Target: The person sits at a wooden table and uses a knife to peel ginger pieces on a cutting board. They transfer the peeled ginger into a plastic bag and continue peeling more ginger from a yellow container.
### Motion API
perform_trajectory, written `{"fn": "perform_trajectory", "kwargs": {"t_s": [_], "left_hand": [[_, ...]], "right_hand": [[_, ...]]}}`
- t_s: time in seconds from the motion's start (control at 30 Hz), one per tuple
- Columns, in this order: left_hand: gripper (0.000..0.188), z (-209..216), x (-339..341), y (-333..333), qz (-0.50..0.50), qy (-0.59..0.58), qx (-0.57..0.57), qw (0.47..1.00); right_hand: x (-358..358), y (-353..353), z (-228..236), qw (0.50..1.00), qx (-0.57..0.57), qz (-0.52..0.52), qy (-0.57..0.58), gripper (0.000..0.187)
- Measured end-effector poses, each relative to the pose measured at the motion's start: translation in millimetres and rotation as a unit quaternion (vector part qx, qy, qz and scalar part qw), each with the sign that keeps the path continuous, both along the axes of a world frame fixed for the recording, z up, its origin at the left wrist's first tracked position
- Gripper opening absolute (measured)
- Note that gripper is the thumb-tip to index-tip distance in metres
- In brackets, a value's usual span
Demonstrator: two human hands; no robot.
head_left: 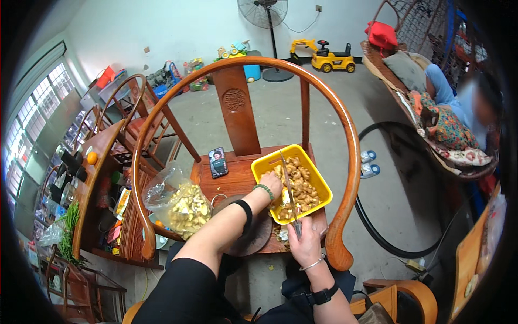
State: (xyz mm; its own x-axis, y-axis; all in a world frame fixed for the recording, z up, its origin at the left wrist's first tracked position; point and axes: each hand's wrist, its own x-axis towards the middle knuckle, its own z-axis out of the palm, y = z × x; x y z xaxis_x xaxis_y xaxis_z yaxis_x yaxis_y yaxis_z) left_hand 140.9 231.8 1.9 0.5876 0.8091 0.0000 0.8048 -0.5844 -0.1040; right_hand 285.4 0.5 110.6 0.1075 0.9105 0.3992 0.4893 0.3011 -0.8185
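A yellow plastic basket [325, 186] full of knobbly ginger [302, 186] stands on the wooden armchair's seat. Inside its left side is my left hand [272, 184], fingers curled down among the ginger; whatever they grip is hidden. My right hand [305, 244], at the basket's near edge, is closed round the handle of a knife [288, 186]. The long blade points away from me across the basket. To the left, a clear plastic bag [162, 189] holds pale yellow cut pieces [189, 211]. Under my left forearm lies a dark round board [253, 240], partly covered.
A phone [218, 162] lies on the seat behind the bag. The armchair's curved rail [345, 121] rings the work area. A wooden table [102, 167] with clutter stands left. A person [467, 110] reclines on a wicker lounger [399, 102] at right; a black hose [372, 229] crosses the floor.
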Motion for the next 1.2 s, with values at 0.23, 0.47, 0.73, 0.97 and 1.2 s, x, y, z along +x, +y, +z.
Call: {"fn": "perform_trajectory", "kwargs": {"t_s": [0.23,0.47,0.73,0.97,1.2], "left_hand": [[0.028,41.4,23.2,-17.7,0.054,0.154,-0.075,0.984],[0.023,23.1,24.4,-22.5,0.038,0.192,0.022,0.980],[0.026,2.6,-1.8,-14.6,0.035,0.116,0.086,0.989],[0.027,1.6,15.1,-25.6,0.041,0.135,0.040,0.989],[0.028,-2.8,10.7,-27.4,0.073,0.148,0.026,0.986]], "right_hand": [[-3.7,-5.4,4.3,0.998,-0.055,0.020,0.015,0.024],[-5.3,-2.3,4.5,0.999,-0.041,0.028,-0.019,0.024],[-13.0,-0.8,2.7,0.999,-0.041,0.034,-0.006,0.024],[-4.4,-4.2,-8.0,0.998,-0.047,0.014,-0.025,0.028],[-11.7,-1.1,-18.1,0.998,-0.056,0.029,-0.029,0.029]]}}
